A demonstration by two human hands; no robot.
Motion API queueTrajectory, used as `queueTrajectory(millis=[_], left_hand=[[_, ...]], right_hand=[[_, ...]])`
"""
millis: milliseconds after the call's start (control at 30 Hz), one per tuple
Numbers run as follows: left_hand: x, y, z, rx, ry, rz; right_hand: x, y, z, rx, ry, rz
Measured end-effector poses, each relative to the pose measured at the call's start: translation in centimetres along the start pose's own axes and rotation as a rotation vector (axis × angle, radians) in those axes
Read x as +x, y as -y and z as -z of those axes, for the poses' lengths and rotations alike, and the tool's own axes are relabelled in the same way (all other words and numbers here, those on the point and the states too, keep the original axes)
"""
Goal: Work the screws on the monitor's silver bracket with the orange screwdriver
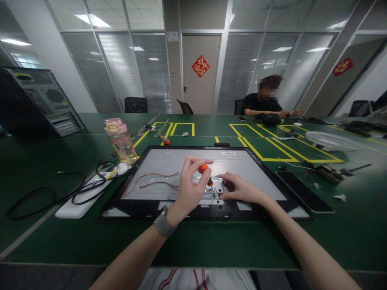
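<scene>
A flat display panel (163, 159) with a black frame lies back side up on the green table. My left hand (191, 186), with a watch on its wrist, is closed around the orange handle of a screwdriver (204, 168). The screwdriver is upright, its tip down at a metal bracket (218, 201) near the panel's front edge. My right hand (240, 189) is at the bracket's right side, thumb and index finger on either side of it, other fingers curled under. Thin cables (154, 185) lie on the panel to the left.
Left of the panel are a white power strip (81, 201), a black cable and a pink-lidded bottle (121, 141). A phone (302, 191) lies at the right. Behind are another screwdriver (165, 140) and a white round grille (332, 139). A person (266, 98) sits across the table.
</scene>
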State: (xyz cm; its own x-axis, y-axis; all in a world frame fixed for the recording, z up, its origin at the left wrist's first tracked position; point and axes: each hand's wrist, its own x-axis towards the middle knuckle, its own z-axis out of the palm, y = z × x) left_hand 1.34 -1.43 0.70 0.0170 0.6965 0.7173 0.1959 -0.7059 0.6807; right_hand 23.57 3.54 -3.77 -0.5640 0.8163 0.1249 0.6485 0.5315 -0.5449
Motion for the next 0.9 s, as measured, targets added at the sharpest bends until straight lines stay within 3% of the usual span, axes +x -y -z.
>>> queueTrajectory(millis=[900], left_hand=[[0.01, -0.12, 0.05, -0.025, -0.003, 0.035]], right_hand=[[-0.02, 0.33, 0.16, 0.018, 0.015, -0.019]])
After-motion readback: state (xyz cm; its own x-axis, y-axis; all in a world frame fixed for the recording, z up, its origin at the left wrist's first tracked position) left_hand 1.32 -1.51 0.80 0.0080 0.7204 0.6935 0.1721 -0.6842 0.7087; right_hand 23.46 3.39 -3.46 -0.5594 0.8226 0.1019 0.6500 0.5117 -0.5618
